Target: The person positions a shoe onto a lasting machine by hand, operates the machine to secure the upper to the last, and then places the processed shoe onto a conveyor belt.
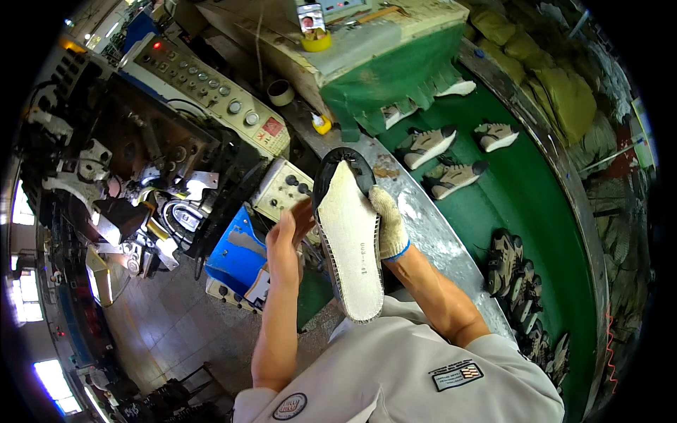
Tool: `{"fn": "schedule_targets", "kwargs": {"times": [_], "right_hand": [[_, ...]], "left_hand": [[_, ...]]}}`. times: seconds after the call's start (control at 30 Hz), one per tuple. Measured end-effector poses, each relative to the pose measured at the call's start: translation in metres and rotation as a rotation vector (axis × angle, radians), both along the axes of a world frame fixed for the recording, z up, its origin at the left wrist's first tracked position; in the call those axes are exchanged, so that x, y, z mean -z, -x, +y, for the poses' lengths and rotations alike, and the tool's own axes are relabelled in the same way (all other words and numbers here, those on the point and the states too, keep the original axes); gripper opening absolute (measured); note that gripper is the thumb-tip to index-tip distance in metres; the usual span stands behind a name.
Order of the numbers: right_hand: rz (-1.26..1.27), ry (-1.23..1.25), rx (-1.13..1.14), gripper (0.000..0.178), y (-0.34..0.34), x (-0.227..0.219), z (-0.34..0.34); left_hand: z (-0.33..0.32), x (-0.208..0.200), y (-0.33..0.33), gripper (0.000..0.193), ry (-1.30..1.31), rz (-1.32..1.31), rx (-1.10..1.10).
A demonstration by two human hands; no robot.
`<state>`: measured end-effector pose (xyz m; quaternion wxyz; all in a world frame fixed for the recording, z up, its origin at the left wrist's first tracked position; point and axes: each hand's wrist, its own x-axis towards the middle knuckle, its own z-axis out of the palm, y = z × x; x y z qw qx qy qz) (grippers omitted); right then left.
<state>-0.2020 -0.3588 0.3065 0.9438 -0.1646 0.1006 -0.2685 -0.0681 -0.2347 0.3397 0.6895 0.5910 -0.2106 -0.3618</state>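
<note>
A shoe upper (350, 247) is held upright in front of my chest, its sole side facing me. Its pale insole board is edged with stitching, and dark gathered material shows at the top end. My right hand (389, 220), in a knitted glove with a blue cuff, grips its right edge; some of those fingers are hidden behind it. My bare left hand (285, 240) is at the left edge, thumb raised and apart, fingers stretched toward the shoe upper and partly behind it. Whether they touch it I cannot tell.
Left stands a machine with metal clamps (144, 225), a control panel (211, 88) and a blue bin (236, 250). A green conveyor (522, 204) on the right carries several shoes (455, 178). Beyond are a bench with green cloth (395, 77) and a small yellow-based bottle (321, 125).
</note>
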Motion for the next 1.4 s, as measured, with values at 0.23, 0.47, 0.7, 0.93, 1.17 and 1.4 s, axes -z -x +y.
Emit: {"fn": "schedule_targets", "kwargs": {"times": [0.23,0.47,0.7,0.93,1.17,1.4], "right_hand": [[0.091,0.072,0.234,0.07,0.096,0.007,-0.042],[0.331,0.271,0.43,0.074,0.183,0.019,-0.078],[0.234,0.127,0.457,0.06,0.246,0.039,-0.115],[0.331,0.171,0.47,0.031,0.284,0.006,-0.137],[0.132,-0.088,0.662,0.024,0.278,0.026,-0.107],[0.092,-0.095,0.71,0.034,0.25,0.008,-0.081]], "left_hand": [[-0.09,0.003,0.077,0.059,0.001,0.377,0.448],[-0.145,0.027,0.151,0.05,-0.027,0.165,0.622],[-0.193,0.039,0.199,0.049,-0.028,-0.085,0.769],[-0.213,0.043,0.235,0.052,-0.024,-0.21,0.835],[-0.218,0.032,0.247,0.079,0.112,0.012,0.957],[-0.195,-0.006,0.221,0.058,0.058,-0.196,0.978]]}}
